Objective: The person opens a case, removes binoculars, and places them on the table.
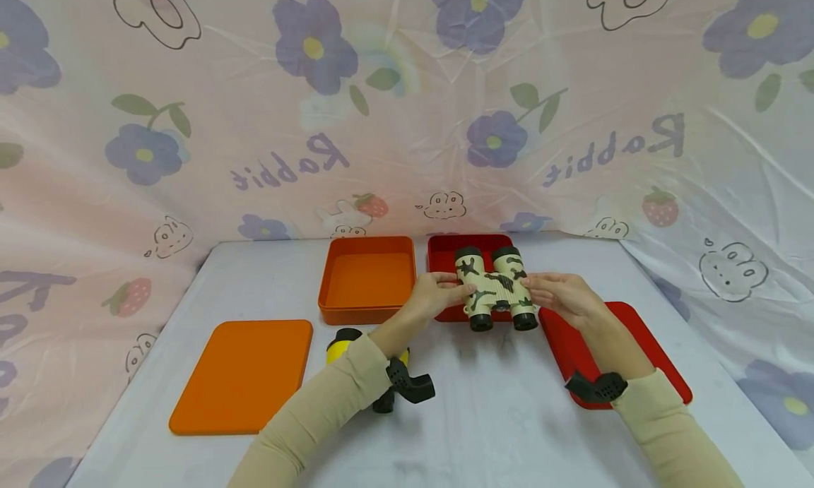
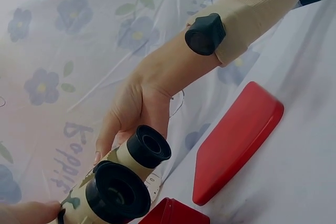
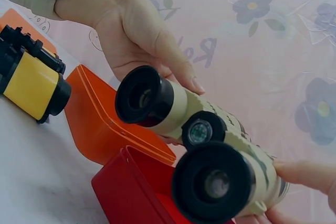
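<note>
Camouflage-patterned binoculars (image 1: 499,287) with black eyepieces are held up over the red box (image 1: 439,245), partly covering it. My left hand (image 1: 439,295) grips their left barrel, thumb on top. On the other side, my right hand (image 1: 562,297) pinches the right barrel between thumb and fingers. A small compass (image 3: 199,130) sits between the two barrels in the right wrist view. Past the binoculars in that view stands the open red box (image 3: 131,187). The red lid (image 1: 610,354) lies on the table below my right forearm.
An open orange box (image 1: 372,269) stands left of the red one, with its orange lid (image 1: 244,375) flat on the table (image 1: 470,431). Yellow and black binoculars (image 3: 34,85) lie in front of it, partly under my left forearm. Printed cloth (image 1: 381,121) hangs behind.
</note>
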Demonstrator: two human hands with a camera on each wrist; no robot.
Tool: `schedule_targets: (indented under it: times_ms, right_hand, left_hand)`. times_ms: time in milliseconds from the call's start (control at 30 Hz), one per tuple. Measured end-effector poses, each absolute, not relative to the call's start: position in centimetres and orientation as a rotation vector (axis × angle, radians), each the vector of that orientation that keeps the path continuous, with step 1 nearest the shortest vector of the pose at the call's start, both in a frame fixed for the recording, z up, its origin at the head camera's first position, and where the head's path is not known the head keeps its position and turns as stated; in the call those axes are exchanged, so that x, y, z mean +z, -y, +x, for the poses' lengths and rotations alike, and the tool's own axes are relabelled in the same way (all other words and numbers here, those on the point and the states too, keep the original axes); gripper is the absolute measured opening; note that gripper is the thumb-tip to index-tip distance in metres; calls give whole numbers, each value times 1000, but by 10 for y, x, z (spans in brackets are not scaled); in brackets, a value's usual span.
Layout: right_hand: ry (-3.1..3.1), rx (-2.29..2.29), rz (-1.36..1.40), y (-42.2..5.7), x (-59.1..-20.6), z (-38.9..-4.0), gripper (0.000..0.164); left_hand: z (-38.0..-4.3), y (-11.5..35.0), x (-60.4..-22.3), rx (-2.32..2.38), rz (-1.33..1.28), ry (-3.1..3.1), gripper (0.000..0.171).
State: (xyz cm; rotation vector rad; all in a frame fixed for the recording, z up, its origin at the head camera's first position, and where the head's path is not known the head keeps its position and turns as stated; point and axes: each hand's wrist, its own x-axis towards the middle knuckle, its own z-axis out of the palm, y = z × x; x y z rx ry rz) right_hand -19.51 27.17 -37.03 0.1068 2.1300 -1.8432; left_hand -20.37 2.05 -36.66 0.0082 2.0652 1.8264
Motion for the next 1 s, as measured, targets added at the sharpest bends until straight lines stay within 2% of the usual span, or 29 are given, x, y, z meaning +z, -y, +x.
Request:
schedule_targets:
  times_ms: [367, 600, 767, 900, 1000]
  right_hand:
    - [-2082, -1880, 90, -275, -375, -186, 72]
    - [-2069, -1858, 88, -277, -379, -180, 37]
    - [-2085, -1813, 91, -276, -382, -175, 37]
    - [-2063, -1815, 77, -277, -386, -171, 25]
    - [-2047, -1814, 53, -278, -390, -168, 24]
  left_hand:
    - [-193, -20, -372, 1780, 22, -2105, 55]
    - [-184, -18, -378, 1729, 71, -2161, 54]
    - [-177, -15, -384, 1709, 110, -2163, 54]
    - [-172, -13, -387, 1687, 102, -2181, 53]
    - [-168, -13, -391, 1681, 97, -2182, 51]
